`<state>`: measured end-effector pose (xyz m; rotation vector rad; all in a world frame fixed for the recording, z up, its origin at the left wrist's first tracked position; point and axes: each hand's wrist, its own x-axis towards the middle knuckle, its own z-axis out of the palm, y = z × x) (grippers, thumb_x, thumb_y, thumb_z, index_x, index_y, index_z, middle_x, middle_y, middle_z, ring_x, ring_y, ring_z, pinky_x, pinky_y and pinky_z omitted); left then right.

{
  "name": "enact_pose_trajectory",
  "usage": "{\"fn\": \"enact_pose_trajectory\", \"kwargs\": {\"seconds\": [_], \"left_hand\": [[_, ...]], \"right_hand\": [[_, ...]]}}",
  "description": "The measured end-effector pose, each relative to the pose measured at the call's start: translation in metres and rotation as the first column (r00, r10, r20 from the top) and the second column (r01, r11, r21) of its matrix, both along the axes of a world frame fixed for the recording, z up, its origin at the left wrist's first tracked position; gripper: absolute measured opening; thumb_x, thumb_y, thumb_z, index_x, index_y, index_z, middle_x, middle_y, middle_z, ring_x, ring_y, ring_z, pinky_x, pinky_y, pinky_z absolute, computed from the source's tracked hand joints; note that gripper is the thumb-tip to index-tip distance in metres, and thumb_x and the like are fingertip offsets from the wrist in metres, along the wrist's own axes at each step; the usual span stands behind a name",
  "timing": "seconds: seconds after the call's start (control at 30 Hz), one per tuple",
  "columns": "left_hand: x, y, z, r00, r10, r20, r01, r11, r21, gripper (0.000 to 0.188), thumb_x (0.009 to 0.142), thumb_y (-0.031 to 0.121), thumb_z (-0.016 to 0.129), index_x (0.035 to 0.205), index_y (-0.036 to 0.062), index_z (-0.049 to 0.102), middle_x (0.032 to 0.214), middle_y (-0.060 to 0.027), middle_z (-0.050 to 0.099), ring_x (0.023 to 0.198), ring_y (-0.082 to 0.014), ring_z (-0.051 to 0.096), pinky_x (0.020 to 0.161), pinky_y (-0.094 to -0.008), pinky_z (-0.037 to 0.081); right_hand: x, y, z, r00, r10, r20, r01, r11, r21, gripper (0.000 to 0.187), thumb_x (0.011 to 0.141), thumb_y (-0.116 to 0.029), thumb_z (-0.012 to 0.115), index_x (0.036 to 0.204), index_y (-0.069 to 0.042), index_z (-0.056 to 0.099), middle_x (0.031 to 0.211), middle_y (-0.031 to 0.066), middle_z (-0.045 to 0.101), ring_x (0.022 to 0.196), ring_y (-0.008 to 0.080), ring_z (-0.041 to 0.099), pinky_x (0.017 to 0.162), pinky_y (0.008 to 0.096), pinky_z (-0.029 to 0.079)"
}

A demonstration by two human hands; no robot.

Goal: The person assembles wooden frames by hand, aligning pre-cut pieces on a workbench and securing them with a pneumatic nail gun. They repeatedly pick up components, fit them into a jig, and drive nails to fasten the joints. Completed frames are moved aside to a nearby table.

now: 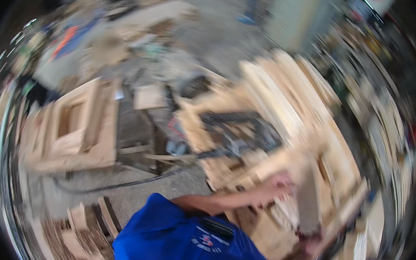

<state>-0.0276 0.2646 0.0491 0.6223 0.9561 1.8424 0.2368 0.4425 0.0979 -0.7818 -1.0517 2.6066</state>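
Motion blurs much of the view. My right hand (311, 242) grips the near end of a flat grey-brown wooden piece (308, 200) at the right of the workbench. Beside that piece, on its left, is my left hand (278, 186); its fingers are smeared, and whether they touch the piece cannot be made out. Long pale wooden parts (284, 102) lie side by side just beyond both hands. Below my left forearm is a light wooden board (263, 234).
A dark, frame-like thing (233, 120) lies on the bench, with a black cable (114, 188) trailing left. At left, framed wooden panels (78, 118) rest on a board. Stacked wood pieces (80, 232) stand at lower left. A pale pillar (294, 18) rises at the back.
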Motion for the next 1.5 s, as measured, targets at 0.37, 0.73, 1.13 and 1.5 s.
{"fn": "enact_pose_trajectory", "kwargs": {"seconds": [0.37,0.73,1.13,1.5], "left_hand": [[0.066,0.065,0.001,0.989,0.057,0.136,0.010,0.893,-0.451,0.037,0.100,0.036,0.076,0.115,0.0035,0.068,0.090,-0.0050,0.071,0.073,-0.0123,0.072,0.063,-0.0248,0.059],[-0.011,0.181,-0.036,0.170,-0.135,-0.976,-0.582,0.785,-0.210,0.049,0.099,0.031,0.073,0.137,0.0009,0.061,0.138,-0.0199,0.063,0.132,-0.0361,0.059,0.112,-0.0471,0.048],[-0.071,0.193,-0.087,-0.166,-0.402,-0.900,-0.563,0.789,-0.249,0.064,0.100,0.014,0.057,0.158,-0.0037,0.038,0.169,-0.0249,0.029,0.158,-0.0424,0.024,0.131,-0.0501,0.018],[-0.073,0.199,-0.086,-0.152,-0.362,-0.920,-0.550,0.804,-0.225,0.059,0.101,0.011,0.052,0.156,-0.0049,0.040,0.168,-0.0245,0.033,0.158,-0.0409,0.027,0.132,-0.0501,0.017]], "right_hand": [[-0.015,-0.029,0.035,0.826,-0.470,0.312,-0.467,-0.262,0.844,0.074,0.078,-0.027,0.088,0.142,-0.004,0.060,0.135,0.0180,0.062,0.120,0.0380,0.061,0.100,0.0467,0.049],[-0.068,0.181,-0.023,0.891,-0.421,0.168,-0.360,-0.432,0.827,0.061,0.080,-0.017,0.081,0.139,-0.006,0.065,0.131,0.0186,0.060,0.119,0.0399,0.057,0.102,0.0508,0.044],[-0.152,0.306,-0.088,0.888,-0.330,0.322,-0.440,-0.400,0.804,0.057,0.082,-0.019,0.078,0.138,-0.010,0.068,0.130,0.0176,0.062,0.120,0.0386,0.056,0.104,0.0501,0.043],[-0.153,0.323,-0.107,0.930,-0.298,0.213,-0.308,-0.321,0.896,0.057,0.080,-0.019,0.080,0.135,-0.008,0.070,0.132,0.0168,0.061,0.122,0.0390,0.055,0.106,0.0508,0.042]]}}
